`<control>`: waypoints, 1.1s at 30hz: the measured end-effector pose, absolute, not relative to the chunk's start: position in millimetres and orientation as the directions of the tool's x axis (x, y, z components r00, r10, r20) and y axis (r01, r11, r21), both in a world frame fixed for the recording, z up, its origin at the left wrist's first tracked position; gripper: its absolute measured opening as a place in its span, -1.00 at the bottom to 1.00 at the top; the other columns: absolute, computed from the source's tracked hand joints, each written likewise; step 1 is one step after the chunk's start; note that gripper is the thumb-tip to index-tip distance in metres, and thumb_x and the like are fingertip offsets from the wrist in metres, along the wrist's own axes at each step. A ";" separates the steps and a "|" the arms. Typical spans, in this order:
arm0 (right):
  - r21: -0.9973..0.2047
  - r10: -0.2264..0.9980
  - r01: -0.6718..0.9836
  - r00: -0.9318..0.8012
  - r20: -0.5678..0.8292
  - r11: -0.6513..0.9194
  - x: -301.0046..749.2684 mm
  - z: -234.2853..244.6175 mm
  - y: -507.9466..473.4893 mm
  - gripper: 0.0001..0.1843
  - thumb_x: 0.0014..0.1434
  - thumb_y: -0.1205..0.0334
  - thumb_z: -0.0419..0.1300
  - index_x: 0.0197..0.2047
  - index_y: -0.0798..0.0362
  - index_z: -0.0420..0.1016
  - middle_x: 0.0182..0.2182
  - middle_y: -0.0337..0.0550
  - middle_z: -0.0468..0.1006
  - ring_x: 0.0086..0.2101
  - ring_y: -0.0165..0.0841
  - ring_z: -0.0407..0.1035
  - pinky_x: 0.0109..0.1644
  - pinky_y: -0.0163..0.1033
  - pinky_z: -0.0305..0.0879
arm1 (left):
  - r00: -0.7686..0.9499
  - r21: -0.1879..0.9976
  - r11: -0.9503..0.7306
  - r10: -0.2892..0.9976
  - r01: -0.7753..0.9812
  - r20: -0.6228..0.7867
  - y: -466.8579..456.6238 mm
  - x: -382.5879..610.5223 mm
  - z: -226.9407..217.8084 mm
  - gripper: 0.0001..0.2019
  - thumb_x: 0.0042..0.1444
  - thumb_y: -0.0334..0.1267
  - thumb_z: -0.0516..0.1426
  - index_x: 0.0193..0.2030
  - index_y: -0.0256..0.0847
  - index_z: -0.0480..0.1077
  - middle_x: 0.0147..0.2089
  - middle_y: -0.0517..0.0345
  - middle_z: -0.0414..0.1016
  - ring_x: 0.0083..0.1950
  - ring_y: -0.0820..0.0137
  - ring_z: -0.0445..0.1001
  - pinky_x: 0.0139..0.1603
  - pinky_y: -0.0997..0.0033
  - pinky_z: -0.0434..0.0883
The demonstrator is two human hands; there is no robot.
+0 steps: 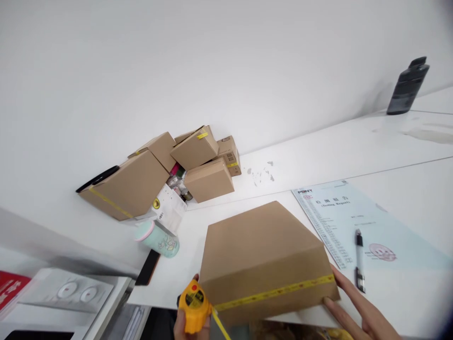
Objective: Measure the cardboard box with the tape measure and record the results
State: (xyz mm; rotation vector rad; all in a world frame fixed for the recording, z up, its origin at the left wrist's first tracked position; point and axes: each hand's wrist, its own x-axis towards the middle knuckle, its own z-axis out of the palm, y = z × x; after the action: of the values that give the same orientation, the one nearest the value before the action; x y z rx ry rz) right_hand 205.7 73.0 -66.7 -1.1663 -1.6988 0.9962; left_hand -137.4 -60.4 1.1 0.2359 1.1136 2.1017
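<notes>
A closed brown cardboard box point(258, 250) stands on the white table point(354, 151) right in front of me. My left hand point(189, 326) grips a yellow tape measure point(193, 304) at the box's near left corner. Its yellow tape point(276, 293) is stretched along the box's front face to the right corner. There my right hand point(357, 309) rests with two fingers extended, pinning the tape's end against the box. Most of both hands is cut off by the frame's bottom edge.
A pile of several smaller cardboard boxes point(159, 174) lies at the back left by the wall. A mint-green cup point(157, 238) and a black phone point(147, 267) lie near it. A pale blue printed report point(368, 226) with a pen point(359, 259) lies to the right. A dark bottle point(406, 87) stands far right.
</notes>
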 end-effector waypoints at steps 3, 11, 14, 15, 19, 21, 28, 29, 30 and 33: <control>-0.868 0.942 0.373 -0.193 0.275 0.329 211.1 -66.0 84.6 -0.43 0.31 -0.05 0.18 0.34 -0.15 0.41 0.26 -0.05 0.53 0.19 0.02 0.45 -0.08 -0.12 0.62 | -0.812 0.895 -0.320 0.579 -0.313 -0.077 -41.1 -125.2 26.1 -0.44 0.09 0.11 0.32 0.19 -0.05 0.55 -0.05 0.04 0.70 -0.09 0.21 0.68 -0.09 0.40 0.60; -0.652 0.970 0.741 0.242 0.036 -0.161 241.1 -36.4 150.5 -0.39 0.31 -0.29 -0.01 0.11 0.03 0.43 -0.26 0.02 0.66 -0.27 -0.01 0.56 -0.36 -0.01 0.38 | -0.772 0.927 -0.201 0.513 0.316 0.374 9.9 -104.1 87.9 0.09 -0.10 -0.17 0.48 0.53 0.01 0.05 0.22 -0.05 0.53 0.16 0.12 0.57 0.17 0.18 0.52; -0.458 0.991 0.880 0.128 -0.029 -0.127 238.5 -35.7 161.9 -0.36 0.38 -0.23 -0.05 0.22 0.11 0.38 -0.15 0.13 0.67 -0.13 0.07 0.56 -0.34 -0.02 0.36 | -0.512 0.744 -0.091 0.671 0.662 0.537 32.7 -84.5 85.5 -0.01 0.04 -0.18 0.40 0.55 -0.04 0.00 0.34 -0.18 0.41 0.30 0.04 0.45 0.24 0.05 0.47; -0.407 0.996 0.910 0.085 -0.011 -0.083 237.3 -37.1 163.4 -0.41 0.41 -0.15 -0.06 0.23 0.12 0.38 -0.09 0.16 0.66 -0.08 0.09 0.55 -0.33 -0.02 0.36 | -0.413 0.653 -0.078 0.717 0.753 0.562 40.3 -78.4 83.3 -0.08 0.10 -0.19 0.36 0.54 -0.03 0.03 0.36 -0.18 0.38 0.33 0.02 0.42 0.27 0.00 0.45; -0.328 0.998 0.943 -0.055 0.021 0.059 240.1 -44.4 165.6 -0.53 0.41 0.23 -0.11 0.23 0.14 0.43 -0.05 0.17 0.66 -0.11 0.02 0.57 -0.36 -0.08 0.36 | -0.166 0.340 -0.081 0.751 0.937 0.638 63.2 -63.2 76.2 -0.28 0.25 -0.21 0.23 0.51 0.01 0.10 0.37 -0.18 0.35 0.35 -0.04 0.38 0.30 -0.15 0.38; -0.328 0.996 0.941 -0.087 0.021 0.089 246.4 -46.4 166.4 -0.52 0.39 0.30 -0.11 0.21 0.15 0.47 -0.08 0.15 0.68 -0.17 -0.03 0.59 -0.34 -0.08 0.38 | -0.131 0.261 -0.050 0.765 0.964 0.630 69.0 -62.3 74.5 -0.33 0.29 -0.17 0.19 0.50 -0.04 0.11 0.37 -0.23 0.34 0.34 -0.07 0.38 0.27 -0.17 0.39; -0.387 0.955 0.874 -0.284 0.083 0.294 277.8 -53.2 162.3 -0.52 0.37 0.34 -0.12 0.11 0.07 0.57 -0.05 0.03 0.68 -0.13 -0.14 0.59 -0.15 -0.10 0.47 | -0.115 0.232 -0.004 0.861 0.973 0.496 88.2 -73.6 71.3 -0.43 0.29 -0.08 0.16 0.40 -0.16 0.27 0.38 -0.26 0.35 0.33 -0.10 0.40 0.28 -0.18 0.37; -0.406 0.938 0.846 -0.321 0.129 0.345 282.5 -55.4 161.3 -0.52 0.36 0.34 -0.12 0.12 0.06 0.56 -0.06 0.03 0.68 -0.13 -0.14 0.59 -0.15 -0.09 0.47 | -0.123 0.238 0.002 0.860 0.971 0.495 93.4 -74.7 71.4 -0.43 0.29 -0.08 0.16 0.39 -0.17 0.28 0.36 -0.26 0.37 0.32 -0.10 0.41 0.27 -0.18 0.37; -0.419 0.922 0.821 -0.344 0.179 0.388 286.8 -57.7 160.4 -0.53 0.36 0.33 -0.11 0.12 0.04 0.55 -0.06 0.04 0.68 -0.11 -0.12 0.58 -0.14 -0.07 0.47 | -0.132 0.243 0.010 0.860 0.970 0.493 99.3 -75.5 71.7 -0.43 0.28 -0.07 0.17 0.39 -0.17 0.29 0.35 -0.26 0.38 0.31 -0.10 0.41 0.27 -0.18 0.38; -0.426 0.896 0.792 -0.339 0.289 0.437 295.1 -63.0 157.8 -0.63 0.37 0.24 -0.06 0.05 0.01 0.54 -0.06 0.06 0.68 -0.06 -0.07 0.56 -0.14 -0.05 0.45 | -0.154 0.255 0.027 0.858 0.967 0.491 118.6 -77.8 74.5 -0.42 0.28 -0.06 0.17 0.39 -0.17 0.30 0.33 -0.26 0.40 0.30 -0.12 0.42 0.25 -0.20 0.38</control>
State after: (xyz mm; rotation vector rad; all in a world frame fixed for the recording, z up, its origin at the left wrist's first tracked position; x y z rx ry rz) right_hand 295.1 157.8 -63.0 -1.4193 -2.2143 0.2875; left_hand -77.8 118.6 74.5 2.1596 2.3842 0.9095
